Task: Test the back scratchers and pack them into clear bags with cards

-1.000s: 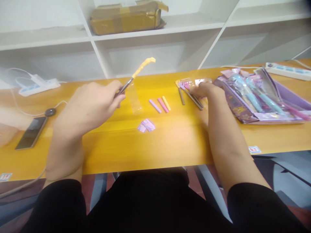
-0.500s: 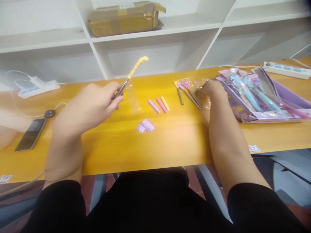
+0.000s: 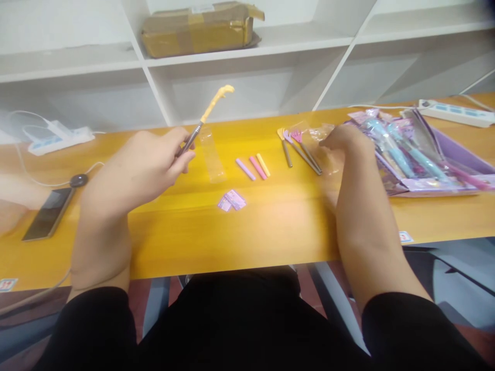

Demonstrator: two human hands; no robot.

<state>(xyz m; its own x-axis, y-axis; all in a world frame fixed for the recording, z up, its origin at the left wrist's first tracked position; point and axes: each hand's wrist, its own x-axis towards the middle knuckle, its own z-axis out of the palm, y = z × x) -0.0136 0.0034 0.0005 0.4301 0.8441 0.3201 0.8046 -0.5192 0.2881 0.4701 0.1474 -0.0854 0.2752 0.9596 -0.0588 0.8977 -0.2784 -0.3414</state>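
Note:
My left hand (image 3: 154,159) is closed around the metal rod of a back scratcher (image 3: 212,108), whose yellow claw end points up and away over the table. My right hand (image 3: 346,141) hovers above crumpled clear plastic wrappers (image 3: 330,162), its fingers mostly hidden from me. Just left of it lie a yellow back scratcher (image 3: 285,147), a purple one (image 3: 299,149) and a pink one (image 3: 307,150), claws pointing away. Between my hands are a purple tube (image 3: 245,169), a pink tube (image 3: 258,168) and a yellow tube (image 3: 263,165). Small purple cards (image 3: 232,200) lie nearer me.
An open purple box (image 3: 460,144) with several wrapped items stands at the right. A clear wrapper (image 3: 212,159) lies near my left hand. A phone (image 3: 49,214) and a power strip (image 3: 62,139) are at the left, another power strip (image 3: 460,112) at far right. White shelves with a carton (image 3: 197,31) rise behind.
My right hand has shifted a little to the right, toward the purple box, uncovering more of the wrappers. My left hand has moved slightly left, with the back scratcher still in it.

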